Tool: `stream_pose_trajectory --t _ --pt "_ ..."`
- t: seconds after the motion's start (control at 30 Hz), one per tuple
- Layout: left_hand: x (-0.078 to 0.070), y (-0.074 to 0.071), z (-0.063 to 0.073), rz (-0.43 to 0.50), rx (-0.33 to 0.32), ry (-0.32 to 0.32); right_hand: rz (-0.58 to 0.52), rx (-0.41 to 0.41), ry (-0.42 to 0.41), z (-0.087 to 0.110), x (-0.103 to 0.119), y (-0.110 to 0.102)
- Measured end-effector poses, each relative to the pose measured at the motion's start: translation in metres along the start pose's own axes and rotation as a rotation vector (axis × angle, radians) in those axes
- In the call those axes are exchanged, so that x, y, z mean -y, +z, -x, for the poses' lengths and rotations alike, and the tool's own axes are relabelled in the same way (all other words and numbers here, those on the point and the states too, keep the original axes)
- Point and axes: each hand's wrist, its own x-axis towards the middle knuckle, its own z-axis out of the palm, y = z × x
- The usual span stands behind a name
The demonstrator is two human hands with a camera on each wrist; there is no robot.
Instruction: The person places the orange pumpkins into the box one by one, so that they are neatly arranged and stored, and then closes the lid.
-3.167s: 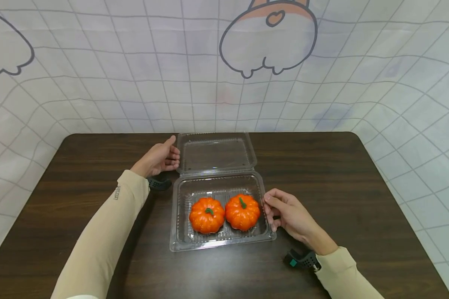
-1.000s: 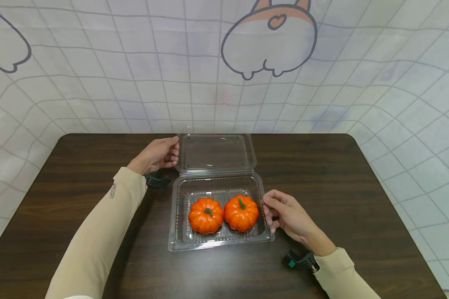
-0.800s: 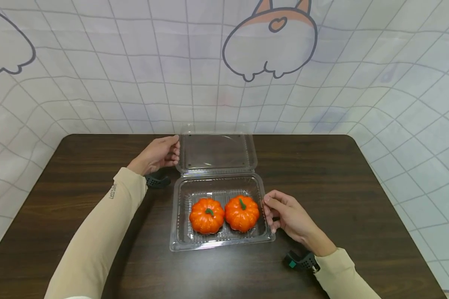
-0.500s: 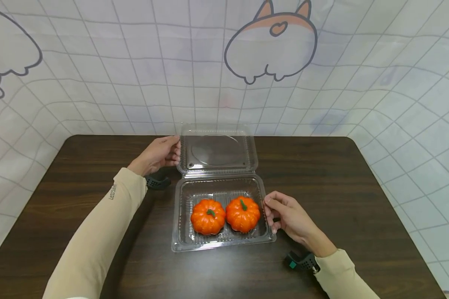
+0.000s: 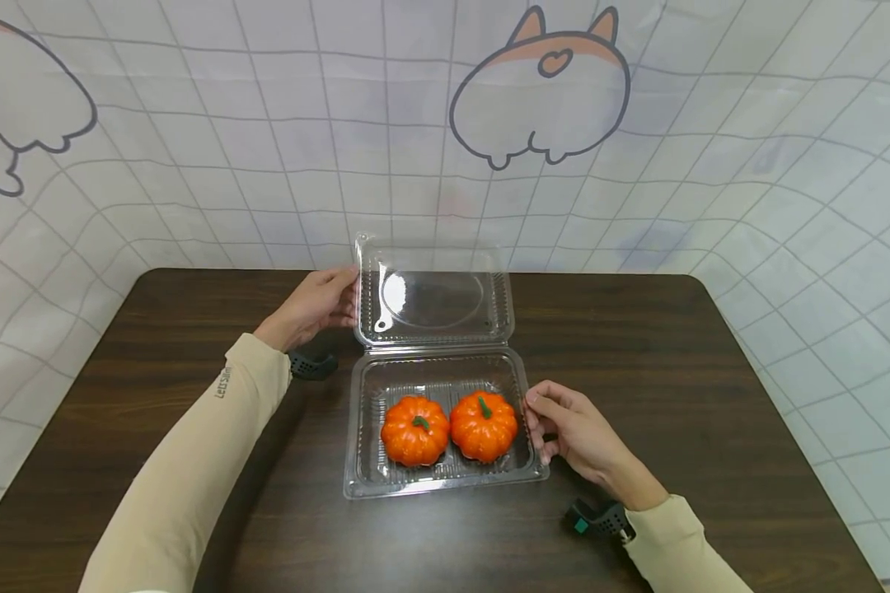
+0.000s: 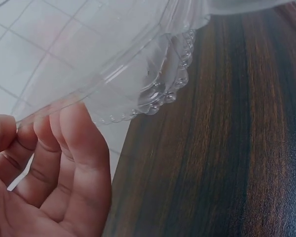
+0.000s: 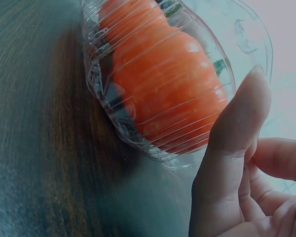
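Note:
A clear plastic clamshell container (image 5: 354,436) sits unfolded on the table, its hinge running across the middle. Two small orange pumpkins (image 5: 415,431) with green stems lie side by side in its base. The left hand (image 5: 311,306) pinches the left edge of the raised lid (image 5: 437,301); the left wrist view shows thumb and fingers at the thin lid edge (image 6: 96,84). At the base's right rim, the right hand (image 5: 582,432) holds the plastic between thumb and fingers. In the right wrist view a pumpkin (image 7: 167,89) shows through the ribbed side wall.
The dark wood-grain table (image 5: 638,346) has rounded far corners. Behind it hangs a white grid-patterned cloth (image 5: 304,165) with cartoon animal prints. Each wrist wears a dark strap (image 5: 597,517).
The left hand has taken hold of the lid's edge and tilted the lid up from the table, its far edge rising against the backdrop. The right hand stays at the base's right rim.

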Motion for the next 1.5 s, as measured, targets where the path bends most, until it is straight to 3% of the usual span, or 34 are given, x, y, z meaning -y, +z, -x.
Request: stream_pose_trajectory --t 0.47,0.83,1.17,1.5 --pt "-0.009 0.004 0.007 -0.082 0.04 0.108 -0.002 0.002 -0.008 0.0 -0.002 -0.004" --pt "-0.006 0.0 0.016 -0.144 0.035 0.224 0.002 0.016 -0.019 -0.002 -0.004 -0.003" --pt "-0.01 0.003 0.019 -0.115 0.034 0.266 -0.001 0.001 -0.006 0.001 -0.004 -0.003" --pt "-0.013 0.001 0.025 -0.118 0.093 0.32 -0.005 0.0 -0.01 0.003 -0.004 -0.001"
